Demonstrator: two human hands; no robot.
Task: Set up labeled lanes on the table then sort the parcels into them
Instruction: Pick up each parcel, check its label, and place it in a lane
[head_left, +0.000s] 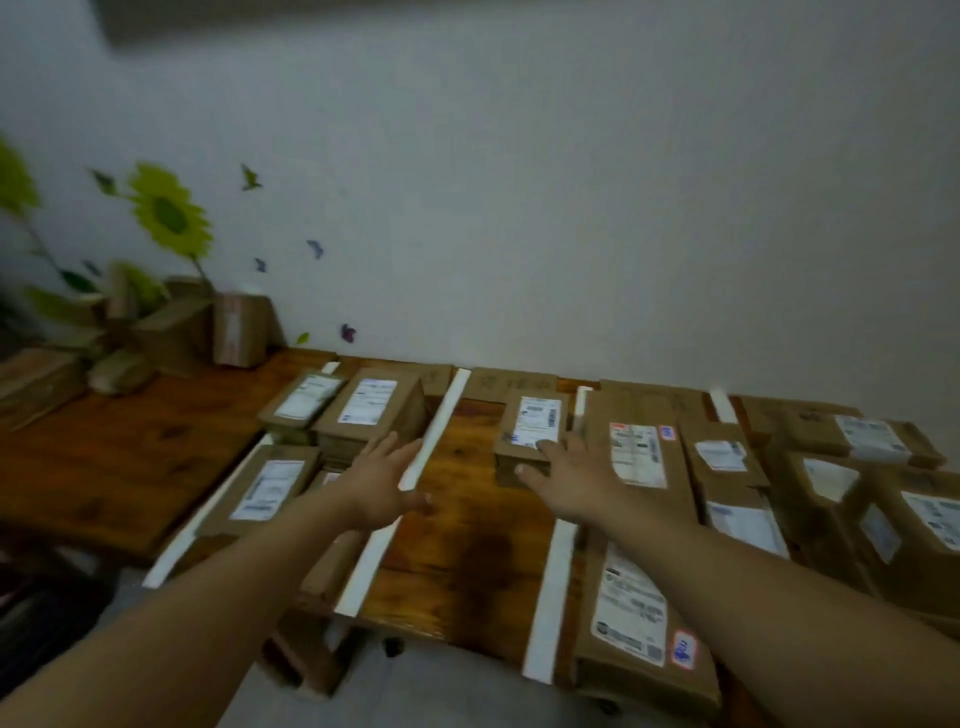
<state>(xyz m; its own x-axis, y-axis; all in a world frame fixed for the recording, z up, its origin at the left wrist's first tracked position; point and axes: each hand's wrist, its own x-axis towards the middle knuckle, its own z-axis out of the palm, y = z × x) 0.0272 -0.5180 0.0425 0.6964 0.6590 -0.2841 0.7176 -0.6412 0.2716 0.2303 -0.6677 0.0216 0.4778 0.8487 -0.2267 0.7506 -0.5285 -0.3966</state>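
The small parcel (532, 423) lies alone at the far end of the middle lane, just below a handwritten cardboard label (511, 382). My right hand (569, 475) reaches over its near right corner with fingers straight and spread, gripping nothing; whether they touch it I cannot tell. My left hand (382, 480) is flat with fingers straight, holding nothing, over the white strip (436, 415) that parts this lane from the left one, and other parcels (641, 457) fill the lanes on either side on the wooden table (467, 561).

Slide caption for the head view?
Open left hand over a tape strip, right hand at the middle lane's lone parcel.
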